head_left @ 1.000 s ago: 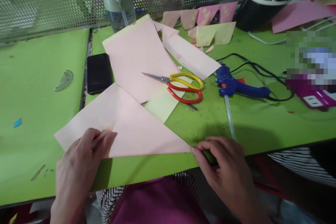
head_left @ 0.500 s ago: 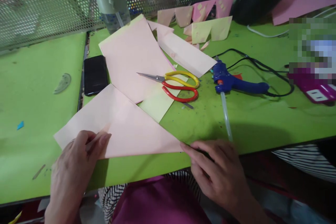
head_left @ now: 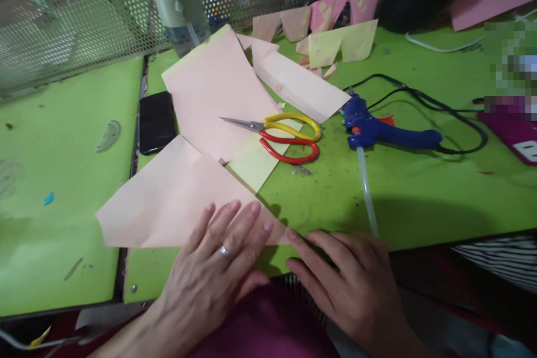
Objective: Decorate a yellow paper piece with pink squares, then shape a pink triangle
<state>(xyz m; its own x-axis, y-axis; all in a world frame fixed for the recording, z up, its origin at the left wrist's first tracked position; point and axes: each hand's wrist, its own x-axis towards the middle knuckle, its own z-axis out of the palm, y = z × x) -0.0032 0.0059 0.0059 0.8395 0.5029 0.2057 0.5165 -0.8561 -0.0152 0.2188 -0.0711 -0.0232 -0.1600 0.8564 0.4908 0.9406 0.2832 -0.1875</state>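
A pale pink sheet of paper (head_left: 159,196), folded over along its near edge, lies close to the front of the green table. My left hand (head_left: 218,257), a ring on one finger, rests flat on it with the fingers stretched out over the fold. At the sheet's pointed right corner, my right hand (head_left: 339,274) touches the paper with its index fingertip; its other fingers are loosely bent and hold nothing. Scissors (head_left: 268,133) with one yellow and one red handle lie beyond, on a stack of pink paper (head_left: 213,89) with a pale green sheet (head_left: 254,170) under it.
A blue glue gun (head_left: 377,131) with a clear glue stick and black cord lies to the right. A black phone (head_left: 156,123) is left, before a water bottle (head_left: 178,11). Zigzag paper strips (head_left: 344,45) stand behind. A dark bottle (head_left: 419,0) stands back right.
My left hand has let go of the sheet's left part and moved right, flattening onto the fold beside my right hand. The right hand stays at the corner. The view has shifted slightly.
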